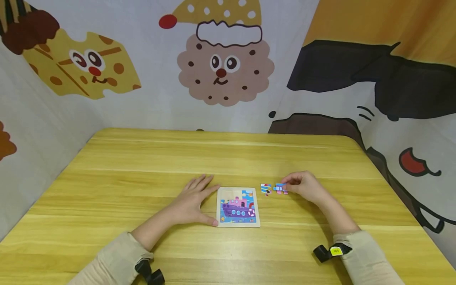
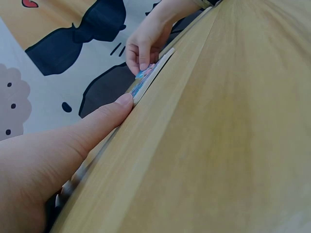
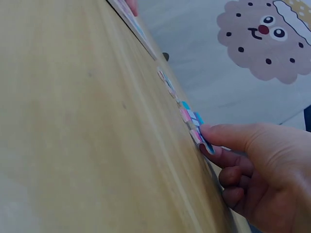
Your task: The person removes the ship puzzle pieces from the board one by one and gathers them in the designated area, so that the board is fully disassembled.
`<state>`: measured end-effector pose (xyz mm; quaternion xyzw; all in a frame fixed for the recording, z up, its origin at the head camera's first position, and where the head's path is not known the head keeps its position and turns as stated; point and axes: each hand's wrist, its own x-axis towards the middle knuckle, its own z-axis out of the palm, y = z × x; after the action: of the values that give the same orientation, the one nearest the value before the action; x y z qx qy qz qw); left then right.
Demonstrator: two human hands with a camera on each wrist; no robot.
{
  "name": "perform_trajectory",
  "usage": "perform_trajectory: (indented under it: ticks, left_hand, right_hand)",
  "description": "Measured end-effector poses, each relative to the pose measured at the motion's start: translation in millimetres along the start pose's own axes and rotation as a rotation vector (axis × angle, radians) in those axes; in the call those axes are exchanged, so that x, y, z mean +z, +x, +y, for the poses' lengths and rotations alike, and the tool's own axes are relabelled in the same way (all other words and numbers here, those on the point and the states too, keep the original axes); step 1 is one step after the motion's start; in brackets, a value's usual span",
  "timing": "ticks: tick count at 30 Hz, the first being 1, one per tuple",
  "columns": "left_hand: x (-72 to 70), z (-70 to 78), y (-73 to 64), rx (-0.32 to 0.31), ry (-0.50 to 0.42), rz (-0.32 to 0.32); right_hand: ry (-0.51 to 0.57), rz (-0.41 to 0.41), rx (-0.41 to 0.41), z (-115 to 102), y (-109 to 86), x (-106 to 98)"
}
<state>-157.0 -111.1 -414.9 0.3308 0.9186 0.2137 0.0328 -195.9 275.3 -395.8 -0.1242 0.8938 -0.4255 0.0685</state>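
A jigsaw puzzle in a pale square frame (image 1: 238,227) lies on the table, showing a purple ship on blue water. Bare backing shows at its upper left. My left hand (image 1: 192,202) rests on the table with fingers spread, its thumb and a fingertip touching the frame's left edge. To the right of the frame, my right hand (image 1: 306,187) pinches a blue and pink puzzle piece (image 3: 192,119) between thumb and finger. Another puzzle piece (image 1: 265,189), mostly blue, white and yellow, lies between the frame and the held piece.
The wooden table (image 1: 142,158) reaches back to a cloth wall (image 1: 149,114) printed with cartoon figures. A black strap with a camera (image 1: 329,252) sits on the right sleeve, and another wrist camera (image 1: 149,272) on the left.
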Motion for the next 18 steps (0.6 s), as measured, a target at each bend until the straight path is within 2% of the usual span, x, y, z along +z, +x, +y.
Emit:
perform_trajectory:
  ticks: [11, 18]
  left_hand:
    - [-0.7, 0.6, 1.0, 0.012, 0.0, 0.01]
    - [0.3, -0.2, 0.7, 0.007, -0.006, 0.011]
  right_hand:
    - [-0.186, 0.035, -0.051, -9.7, -3.2, 2.6]
    - [-0.269, 0.076, -0.13, -8.1, -5.0, 6.6]
